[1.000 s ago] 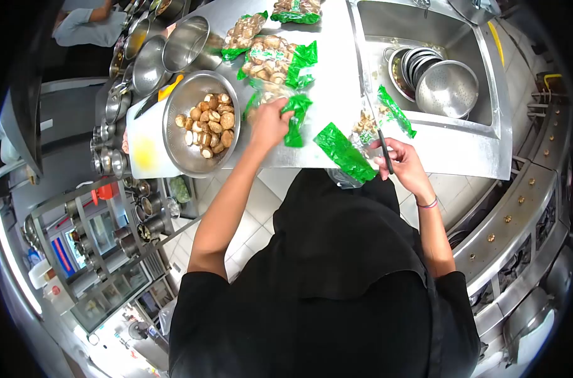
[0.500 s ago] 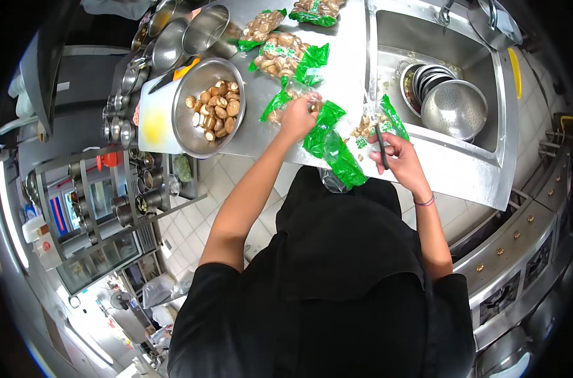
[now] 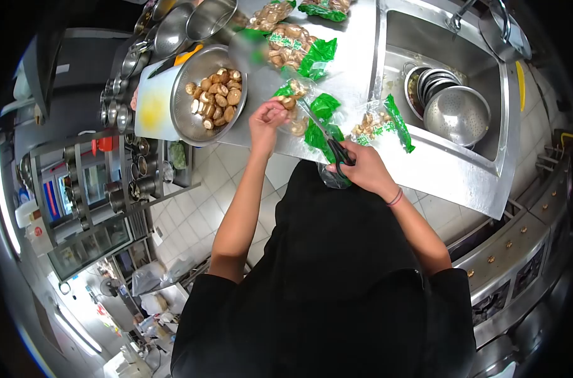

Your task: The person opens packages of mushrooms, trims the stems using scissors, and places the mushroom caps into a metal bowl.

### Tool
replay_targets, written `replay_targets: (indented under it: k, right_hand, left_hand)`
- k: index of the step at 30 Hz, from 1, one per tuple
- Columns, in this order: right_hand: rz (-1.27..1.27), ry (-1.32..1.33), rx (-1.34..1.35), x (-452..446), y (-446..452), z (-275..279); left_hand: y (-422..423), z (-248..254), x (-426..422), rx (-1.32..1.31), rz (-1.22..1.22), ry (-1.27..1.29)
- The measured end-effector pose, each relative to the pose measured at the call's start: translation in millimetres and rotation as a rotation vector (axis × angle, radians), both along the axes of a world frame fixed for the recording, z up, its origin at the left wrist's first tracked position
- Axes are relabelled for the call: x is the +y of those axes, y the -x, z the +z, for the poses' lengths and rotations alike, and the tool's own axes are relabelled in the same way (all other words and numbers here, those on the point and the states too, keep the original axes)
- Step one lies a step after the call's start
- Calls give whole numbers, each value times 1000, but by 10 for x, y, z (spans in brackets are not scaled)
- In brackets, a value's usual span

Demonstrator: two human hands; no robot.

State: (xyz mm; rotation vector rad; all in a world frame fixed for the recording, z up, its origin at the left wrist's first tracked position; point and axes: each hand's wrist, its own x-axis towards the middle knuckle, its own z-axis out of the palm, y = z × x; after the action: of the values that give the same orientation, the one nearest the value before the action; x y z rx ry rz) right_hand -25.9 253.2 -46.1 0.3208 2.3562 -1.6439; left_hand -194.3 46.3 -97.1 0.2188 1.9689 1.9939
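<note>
My left hand point(image 3: 269, 120) has its fingers curled at a mushroom point(image 3: 288, 102) by the opened green-and-clear bag point(image 3: 298, 123). Black-handled scissors point(image 3: 338, 151) are in my right hand point(image 3: 364, 169), with the blades reaching up and left over that bag. To the left, a perforated steel colander point(image 3: 181, 112) holds several brown mushrooms point(image 3: 218, 97). A bag with mushroom stems point(image 3: 371, 126) lies right of the scissors. Farther back is a full mushroom bag point(image 3: 289, 47).
A white cutting board point(image 3: 154, 107) lies beside the colander, with a yellow-handled knife point(image 3: 186, 55) near it. At the right, the sink point(image 3: 450, 38) holds stacked colanders point(image 3: 456, 116). More steel bowls point(image 3: 211, 19) stand at the back left.
My right hand has moved left, bringing the scissors from beside the stem bag to over the opened bag. My left hand has shifted to that bag's left edge.
</note>
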Motion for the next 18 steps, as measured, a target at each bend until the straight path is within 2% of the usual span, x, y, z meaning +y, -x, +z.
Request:
replay_targets:
  k: [6,8,9,11,12,13,15,16,18]
  right_hand:
    - [29,-214,-26,-8,176,-47]
    - [20,-266,-18,2,184,-103]
    - [22,-267,-21,11,175,-108]
    - [-7,-273,-69,48,140,-80]
    - [-33,-234,-84,56,113,-52]
    - [-44,-243,-83,62,82,-49]
    - [-174,-82,-68,38,11,-36]
    - [-254,-64,-67,1,-21,-24]
    - [-311,-30,-81,-54,-57,-2]
  left_hand:
    - [60,-255,92,72,10,-8]
    - [40,-187,146,224,-16,331]
    - [34,-90,192,220,-15,331]
    - [54,70,304,333,-160,657]
    - [105,11,355,501,-202,734]
    - [149,-43,398,507,-208,722]
    - [233,-99,497,688,-372,937]
    - [286,-129,561,655,-424,1001]
    - [315,-164,658,628,-426,957]
